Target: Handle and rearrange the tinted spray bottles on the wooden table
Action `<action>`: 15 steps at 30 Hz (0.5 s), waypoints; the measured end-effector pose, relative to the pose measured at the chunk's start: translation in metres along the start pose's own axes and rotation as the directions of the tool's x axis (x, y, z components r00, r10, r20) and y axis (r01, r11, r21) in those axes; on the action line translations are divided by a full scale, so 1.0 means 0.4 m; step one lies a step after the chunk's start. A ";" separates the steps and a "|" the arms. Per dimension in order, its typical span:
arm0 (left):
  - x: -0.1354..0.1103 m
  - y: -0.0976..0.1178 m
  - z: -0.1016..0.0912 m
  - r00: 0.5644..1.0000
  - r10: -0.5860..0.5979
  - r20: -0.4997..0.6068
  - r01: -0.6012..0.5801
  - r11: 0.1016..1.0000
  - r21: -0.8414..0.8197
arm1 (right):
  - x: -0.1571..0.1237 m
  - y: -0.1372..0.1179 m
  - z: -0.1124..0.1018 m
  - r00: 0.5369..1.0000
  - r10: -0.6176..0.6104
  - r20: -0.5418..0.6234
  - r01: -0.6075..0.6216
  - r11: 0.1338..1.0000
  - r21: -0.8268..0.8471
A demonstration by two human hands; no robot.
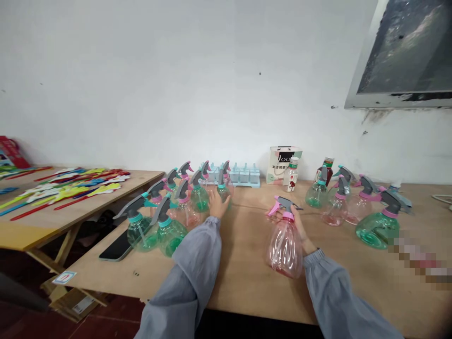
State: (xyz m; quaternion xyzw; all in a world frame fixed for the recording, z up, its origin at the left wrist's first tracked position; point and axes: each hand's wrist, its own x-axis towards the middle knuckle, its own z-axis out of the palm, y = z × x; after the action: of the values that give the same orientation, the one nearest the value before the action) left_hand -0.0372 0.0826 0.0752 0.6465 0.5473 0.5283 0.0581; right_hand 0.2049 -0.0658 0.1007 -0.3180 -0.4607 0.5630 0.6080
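Note:
My right hand (300,230) is wrapped round a pink see-through spray bottle (284,245) with a grey trigger head, standing on the wooden table (247,273) in front of me. My left hand (217,203) reaches forward and closes on a green spray bottle (223,192) at the right edge of a cluster of several green and pink spray bottles (169,212). Both arms wear grey sleeves.
A second group of spray bottles (353,207) stands at the right. A black phone (118,247) lies near the table's left edge. Light blue trays (243,175), a small carton (280,165) and small bottles stand by the wall. Coloured flat sticks (67,188) cover the left table.

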 end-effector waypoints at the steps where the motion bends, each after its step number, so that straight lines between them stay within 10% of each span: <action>1: -0.023 0.002 0.007 1.000 -0.022 -0.009 0.022 0.999 0.043 | -0.005 -0.001 0.002 1.000 -0.001 0.016 0.001 1.000 -0.002; 8: -0.219 0.072 -0.013 0.977 0.177 0.118 -0.191 0.975 0.115 | -0.018 -0.007 -0.008 0.998 -0.037 0.047 0.039 0.999 -0.035; 15: -0.228 0.089 -0.046 0.954 0.212 0.211 -0.228 0.972 0.052 | -0.029 0.002 -0.009 0.964 -0.242 -0.112 0.238 0.970 -0.046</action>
State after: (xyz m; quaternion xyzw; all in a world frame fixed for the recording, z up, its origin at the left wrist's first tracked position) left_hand -0.0136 -0.0111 0.0500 0.7560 0.4828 0.4410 0.0302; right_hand 0.2088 -0.0767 0.0964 -0.3019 -0.4687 0.4582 0.6923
